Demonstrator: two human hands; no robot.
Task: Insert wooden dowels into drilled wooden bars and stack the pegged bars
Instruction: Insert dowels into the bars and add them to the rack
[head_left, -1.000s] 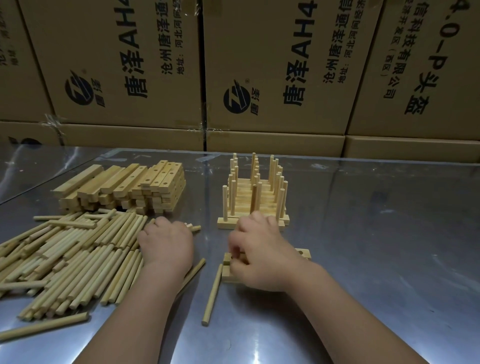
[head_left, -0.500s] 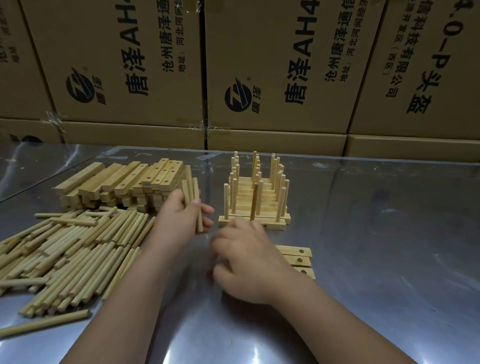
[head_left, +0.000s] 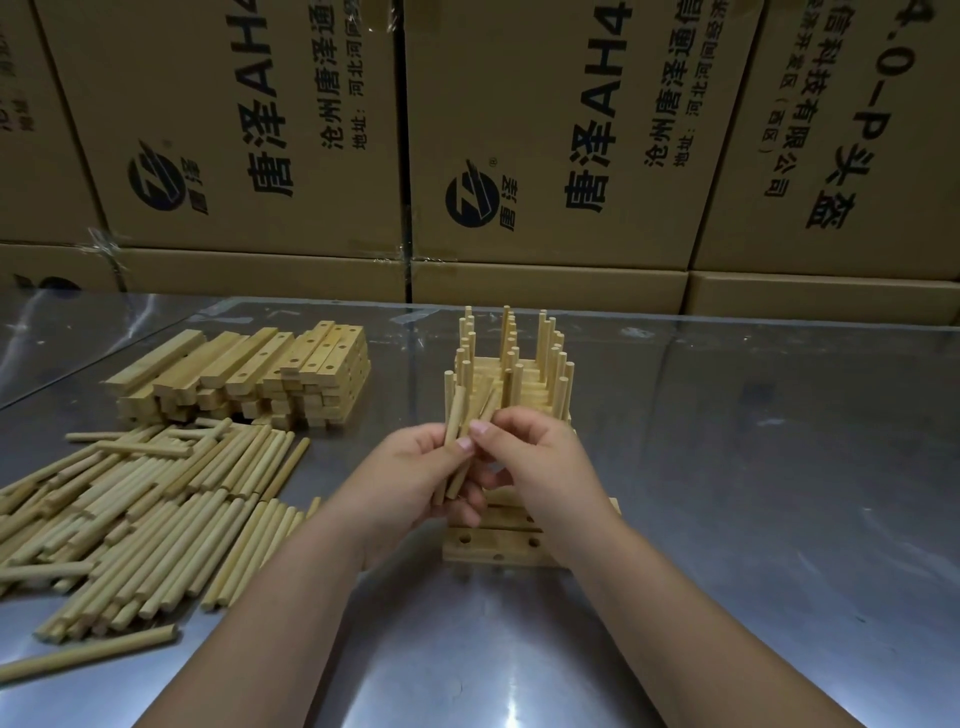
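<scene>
Head view, assembly of pegged bars on a reflective metal desk (head_left: 727, 519)

Counts: two hands; at least two held dowels (head_left: 453, 426), the exact number hidden by the fingers; three flat bars (head_left: 493, 543) lying side by side directly beneath the hands, with drilled holes showing on the top face and on the near edge, and partly covered by the right wrist. One pegged stack (head_left: 519, 379) stands just beyond the hands, its upright pegs in three rows from left to right, too crowded to count singly. One bar pile (head_left: 249, 374) lies beyond and to the left of the left hand. One spread of loose dowels (head_left: 130, 509) lies flat to the left of the left hand, several dozen, not countable. One single dowel (head_left: 88, 657) lies apart from the spread, nearer than the hands and far to the left. Beyond everything stand printed cartons (head_left: 234, 130) in two tiers of four.

Left hand (head_left: 410, 478): raised above the desk, fingers curled round the lower half of the held dowels, which rise roughly upright and fan slightly at the top.

Right hand (head_left: 540, 467): raised beside the left and touching it, fingers bent, thumb and forefinger pinching one of the held dowels near its middle
</scene>
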